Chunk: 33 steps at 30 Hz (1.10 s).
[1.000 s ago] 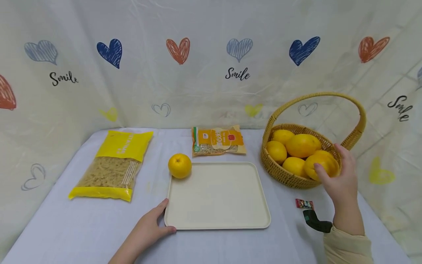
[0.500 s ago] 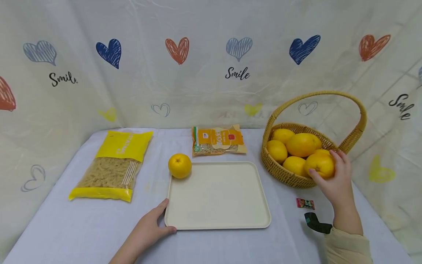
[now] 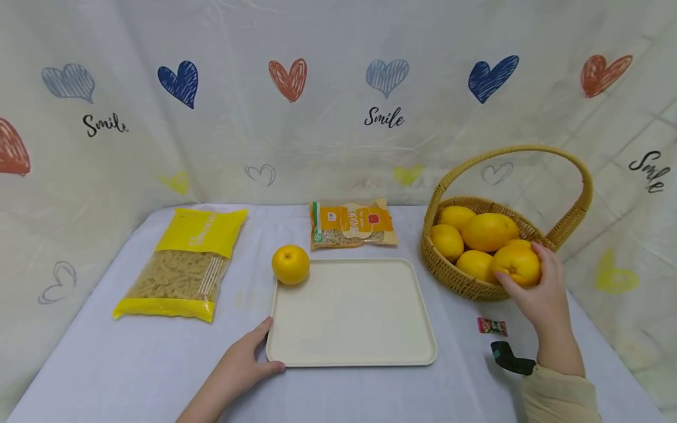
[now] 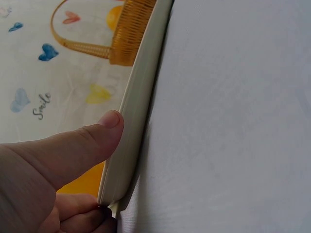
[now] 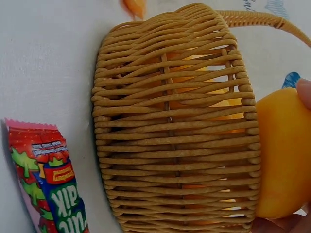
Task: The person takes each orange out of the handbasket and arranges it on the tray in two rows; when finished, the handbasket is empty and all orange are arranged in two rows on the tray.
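My right hand (image 3: 545,288) grips an orange (image 3: 520,264) at the front right of a wicker basket (image 3: 460,288), thumb on its near side and fingers round its right side. In the right wrist view this orange (image 5: 284,155) shows just over the basket's rim, with only parts of the fingers in sight. My left hand (image 3: 240,364) holds the near left corner of a cream tray (image 3: 351,317). The left wrist view has the thumb (image 4: 92,145) on the tray's rim and the other fingers curled at the corner. Another orange (image 3: 291,265) sits at the tray's far left corner.
Several yellow fruits (image 3: 483,232) lie in the basket, under its tall arched handle (image 3: 515,150). A small wrapped candy (image 3: 492,326) lies before it. A yellow pasta bag (image 3: 180,264) is at left, an orange food packet (image 3: 353,224) behind the tray. A patterned curtain hangs behind.
My right hand has come in from the right, and its spread thumb and fingers have taken hold of the orange, which has turned a little. The left hand stays at the tray.
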Motion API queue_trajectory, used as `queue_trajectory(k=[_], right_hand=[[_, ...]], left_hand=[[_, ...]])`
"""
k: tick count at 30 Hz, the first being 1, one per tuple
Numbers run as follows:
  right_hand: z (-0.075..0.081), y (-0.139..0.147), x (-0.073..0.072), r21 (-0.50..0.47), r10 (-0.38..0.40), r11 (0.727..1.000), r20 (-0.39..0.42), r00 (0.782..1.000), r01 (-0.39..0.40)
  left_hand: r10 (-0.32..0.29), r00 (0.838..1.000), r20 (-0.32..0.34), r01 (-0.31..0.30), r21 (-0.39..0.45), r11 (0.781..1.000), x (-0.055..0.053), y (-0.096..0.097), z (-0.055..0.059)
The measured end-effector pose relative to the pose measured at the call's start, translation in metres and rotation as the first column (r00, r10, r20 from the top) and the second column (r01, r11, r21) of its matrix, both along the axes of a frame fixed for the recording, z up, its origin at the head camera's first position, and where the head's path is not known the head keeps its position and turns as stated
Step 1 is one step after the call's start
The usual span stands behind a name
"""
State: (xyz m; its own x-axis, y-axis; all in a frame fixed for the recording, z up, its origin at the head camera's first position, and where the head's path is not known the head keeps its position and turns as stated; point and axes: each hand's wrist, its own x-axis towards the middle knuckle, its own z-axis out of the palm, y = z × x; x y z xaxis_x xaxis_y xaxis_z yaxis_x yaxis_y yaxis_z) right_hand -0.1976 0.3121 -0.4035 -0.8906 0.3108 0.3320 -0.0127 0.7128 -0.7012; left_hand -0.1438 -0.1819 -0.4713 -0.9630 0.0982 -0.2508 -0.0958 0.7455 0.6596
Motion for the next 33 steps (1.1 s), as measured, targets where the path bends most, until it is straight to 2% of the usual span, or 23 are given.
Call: queue_trajectory(k=[6, 8, 10, 12, 16, 25, 29, 33], right_hand=[[0.008, -0.013, -0.002, -0.033, -0.01, 0.999, -0.046, 0.999, 0.009], [0.011, -0.022, -0.003, -0.038, 0.016, 0.999, -0.054, 0.998, -0.018], [0.012, -0.031, -0.006, -0.033, 0.089, 0.995, -0.09, 0.992, -0.092], [0.013, -0.04, -0.011, -0.014, 0.183, 0.982, -0.139, 0.973, -0.187], [0.012, -0.06, -0.024, 0.012, 0.346, 0.936, -0.216, 0.913, -0.352], [0.008, -0.11, -0.046, -0.05, 0.462, 0.879, -0.157, 0.873, -0.474], [0.003, -0.131, -0.052, -0.124, 0.509, 0.847, -0.096, 0.856, -0.517], [-0.001, -0.153, -0.057, -0.206, 0.576, 0.799, -0.01, 0.817, -0.565]], left_hand=[[0.008, 1.0, 0.002, -0.008, 0.027, 1.0, 0.001, -0.001, 0.001], [0.004, 1.0, 0.001, -0.004, 0.027, 1.0, 0.0, -0.001, 0.001], [-0.003, 1.0, -0.004, 0.003, 0.019, 1.0, 0.0, -0.001, 0.0], [-0.01, 1.0, -0.014, 0.01, 0.008, 1.0, -0.001, -0.001, -0.002], [-0.015, 0.999, -0.032, 0.015, 0.006, 1.0, -0.001, -0.002, -0.004], [-0.009, 0.999, -0.042, 0.01, 0.021, 1.0, 0.0, -0.002, -0.005], [-0.014, 0.998, -0.056, 0.015, 0.021, 1.0, 0.0, -0.002, -0.005], [-0.021, 0.998, -0.067, 0.022, 0.012, 1.0, 0.001, -0.002, -0.005]])
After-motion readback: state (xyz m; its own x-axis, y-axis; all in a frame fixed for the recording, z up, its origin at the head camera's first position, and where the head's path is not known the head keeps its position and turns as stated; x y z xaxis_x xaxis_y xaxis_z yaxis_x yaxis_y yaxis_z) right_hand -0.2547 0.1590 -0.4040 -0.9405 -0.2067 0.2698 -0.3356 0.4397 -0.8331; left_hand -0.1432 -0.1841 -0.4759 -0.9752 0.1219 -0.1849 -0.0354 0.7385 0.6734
